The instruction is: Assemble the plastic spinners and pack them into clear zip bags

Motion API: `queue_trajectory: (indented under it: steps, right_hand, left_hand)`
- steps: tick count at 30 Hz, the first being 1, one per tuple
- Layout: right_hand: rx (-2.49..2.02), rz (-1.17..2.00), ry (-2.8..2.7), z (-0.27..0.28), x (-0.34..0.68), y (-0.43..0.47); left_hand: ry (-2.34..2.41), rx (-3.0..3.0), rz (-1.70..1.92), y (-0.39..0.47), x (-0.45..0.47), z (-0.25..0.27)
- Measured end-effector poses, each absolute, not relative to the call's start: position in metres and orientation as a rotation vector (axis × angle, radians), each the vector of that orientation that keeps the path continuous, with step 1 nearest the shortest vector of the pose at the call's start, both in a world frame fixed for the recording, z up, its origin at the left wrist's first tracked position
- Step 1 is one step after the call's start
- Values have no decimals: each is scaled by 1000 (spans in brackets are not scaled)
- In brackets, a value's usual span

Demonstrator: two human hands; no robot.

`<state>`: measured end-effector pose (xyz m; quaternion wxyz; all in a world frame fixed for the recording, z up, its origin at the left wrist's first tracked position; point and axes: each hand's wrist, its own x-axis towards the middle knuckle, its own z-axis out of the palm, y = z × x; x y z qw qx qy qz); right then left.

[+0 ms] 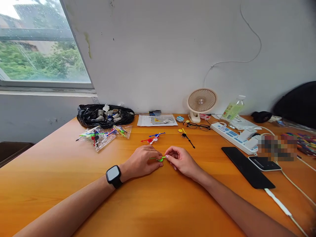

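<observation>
Here your left hand [143,161] and right hand [179,159] meet over the orange table [158,204], fingertips curled in around a small green plastic piece [160,159] with a round end; both seem to pinch it, though the fingers hide most of the contact. It sits low at the table surface between the two hands. A smartwatch [113,175] rides your left wrist. Just beyond lie red and blue plastic pieces [152,138], a black one [188,139] and clear bags of parts [103,135]. To the right rest a dark phone [247,167] and a power strip [234,136].
</observation>
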<state>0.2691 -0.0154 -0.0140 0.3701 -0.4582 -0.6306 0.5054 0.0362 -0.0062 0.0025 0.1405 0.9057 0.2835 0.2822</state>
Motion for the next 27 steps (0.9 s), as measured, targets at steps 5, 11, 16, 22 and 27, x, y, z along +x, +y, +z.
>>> queue_trajectory:
  steps: [5, 11, 16, 22, 27]
  right_hand:
    - [-1195, 1219, -1689, -14, 273, -14]
    - [-1314, 1040, -1620, -4, 287, -9]
    - [-1388, 1150, -1507, 9, 287, -17]
    - [-1290, 1216, -1159, 30, 289, -20]
    - [-1286, 1051, -1085, 33, 321, 6]
  left_hand:
    - [812, 2663, 824, -10, 37, 4]
    - [807, 2717, 813, -13, 36, 8]
    - [892, 2689, 935, -18, 33, 15]
    - [1049, 2492, 1222, -14, 27, 20]
    - [1232, 2422, 1311, 1, 19, 15]
